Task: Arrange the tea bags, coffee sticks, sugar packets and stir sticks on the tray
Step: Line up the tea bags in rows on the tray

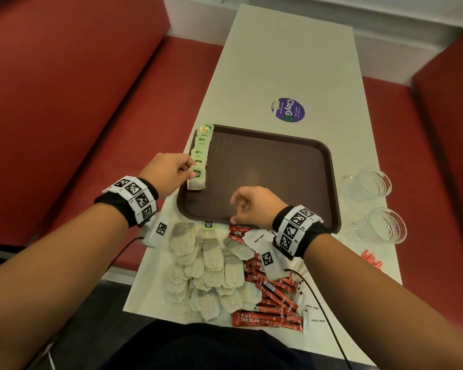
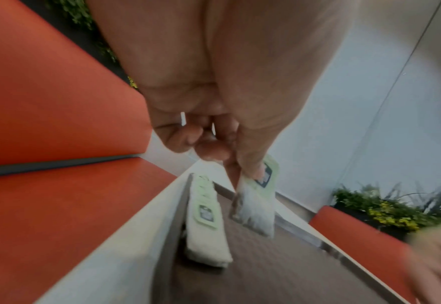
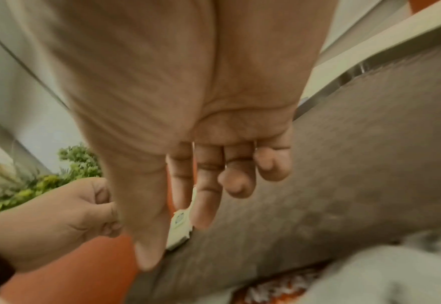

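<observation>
Setting: a person sits at a long white table with red bench seats on both sides.
Tray: a brown plastic tray lies at the table's centre, just beyond the person's hands.
Row of tea bags: a line of tea bags with green tags runs along the tray's 9 o'clock edge, each overlapping the next.
Left hand: the left hand is at the tray's 9 o'clock side; the left wrist view shows its thumb and fingertips pinching the green tag end of a tea bag, which hangs tilted just above the tray floor beside the near end of the row.
Right hand: the right hand hovers over the tray's 6 o'clock edge, holding nothing; the right wrist view shows its fingers loosely extended and slightly spread.
Loose tea bags: a heap of pale tea bags lies on the table at 6 o'clock from the tray, close to the person.
Coffee sticks: red Nescafe coffee sticks are piled just to the right of that heap, some tucked under it.
Sugar packets: white sugar packets lie among and beside the coffee sticks.
Stir sticks: a small bunch of red sticks rests near the table's right edge, at 4 o'clock from the tray; too blurred to tell more.
Glass cups: two clear patterned glass cups stand at 3 o'clock, just beside the tray.
Sticker: a round purple ClayGo sticker is on the table at 12 o'clock from the tray.
Wrists: both wrists wear black bands with square black-and-white marker tags.
</observation>
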